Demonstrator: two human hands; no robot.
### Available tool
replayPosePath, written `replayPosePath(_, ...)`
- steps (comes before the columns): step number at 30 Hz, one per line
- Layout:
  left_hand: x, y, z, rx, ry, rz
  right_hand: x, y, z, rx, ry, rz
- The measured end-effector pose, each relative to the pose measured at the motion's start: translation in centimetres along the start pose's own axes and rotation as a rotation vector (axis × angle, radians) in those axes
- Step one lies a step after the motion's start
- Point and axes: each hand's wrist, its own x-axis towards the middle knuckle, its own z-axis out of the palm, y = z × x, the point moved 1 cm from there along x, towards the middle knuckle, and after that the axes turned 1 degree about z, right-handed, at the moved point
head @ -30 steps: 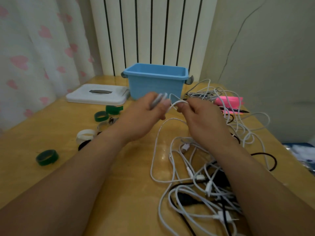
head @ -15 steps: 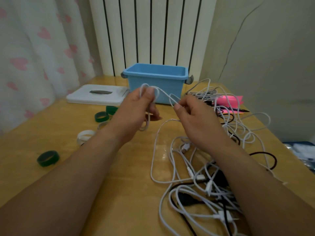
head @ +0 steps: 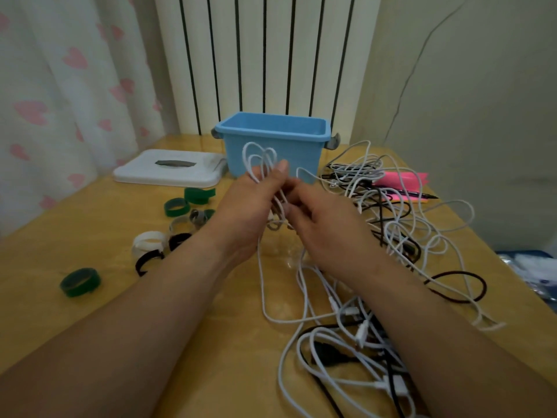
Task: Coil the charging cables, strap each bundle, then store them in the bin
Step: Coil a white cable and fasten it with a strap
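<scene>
1. Wooden table (head: 90, 342) set before a white radiator (head: 235, 55), with a blue bin (head: 304, 158) standing at its far side.
2. Raised off the table, the left hand (head: 250, 212) grips a half-coiled white charging cable (head: 256, 155); its loops stick up above the thumb, in front of the bin.
3. Touching it, the right hand (head: 328, 227) curls its fingers round a strand of the same cable.
4. Tangled cables (head: 391, 236), white and black, lie to the right; rolled straps (head: 80, 282) lie to the left.
</scene>
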Motion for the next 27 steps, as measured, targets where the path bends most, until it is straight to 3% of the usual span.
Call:
replayPosePath(5,0.9,1.9,-2.5,-0.385,0.186,0.006,0.3,1.0,-1.2,-0.227,0.008,0.068)
replayPosePath(6,1.0,2.3,-3.3,-0.371,0.197,0.009,0.3,1.3,-1.6,-0.267,0.037,0.067)
replayPosePath(10,0.8,2.5,-4.8,0.175,0.121,0.092,0.7,1.8,-2.5,-0.326,0.159,0.108)
replayPosePath(15,-0.7,1.6,-1.5,0.705,-0.136,0.116,0.6,1.5,-2.3,-0.148,0.248,0.114)
replayPosePath(20,-0.7,1.5,-0.6,0.665,-0.317,0.134,0.4,0.6,-2.3,0.009,0.219,0.101)
replayPosePath(27,-1.3,1.7,-0.5,0.657,-0.353,0.146,0.5,1.0,-2.1,0.036,0.22,0.062)
